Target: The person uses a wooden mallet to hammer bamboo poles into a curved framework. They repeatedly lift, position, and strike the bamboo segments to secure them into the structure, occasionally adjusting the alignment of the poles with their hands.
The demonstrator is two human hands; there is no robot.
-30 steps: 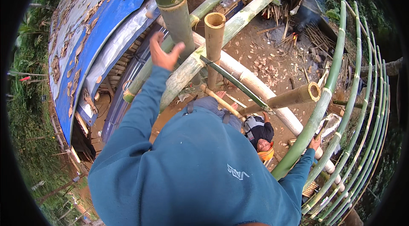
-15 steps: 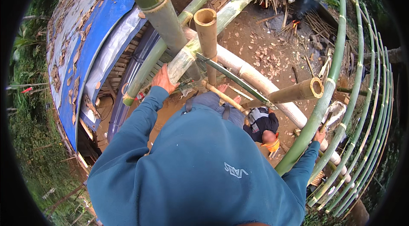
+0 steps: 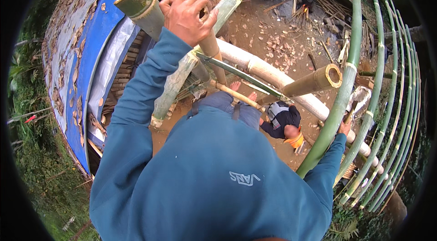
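High on the frame, the left hand (image 3: pixel 186 17) gripped the top of an upright tan bamboo post (image 3: pixel 211 52) beside a green pole stub (image 3: pixel 141 7). Right hand (image 3: pixel 344 127) clasped a long green bamboo pole (image 3: pixel 339 104); a person (image 3: pixel 284 123) crouched below.

Left hand (image 3: pixel 187 16) closed over top of upright bamboo post (image 3: pixel 210 45); right hand (image 3: pixel 344 127) gripping curved green bamboo pole (image 3: pixel 339 104) at right; crouching person (image 3: pixel 284 122) on ground far below.

Smooth green bamboo poles (image 3: pixel 346 91), matt blue plastic tarp (image 3: pixel 93 54), cloth sleeve (image 3: pixel 136 104).
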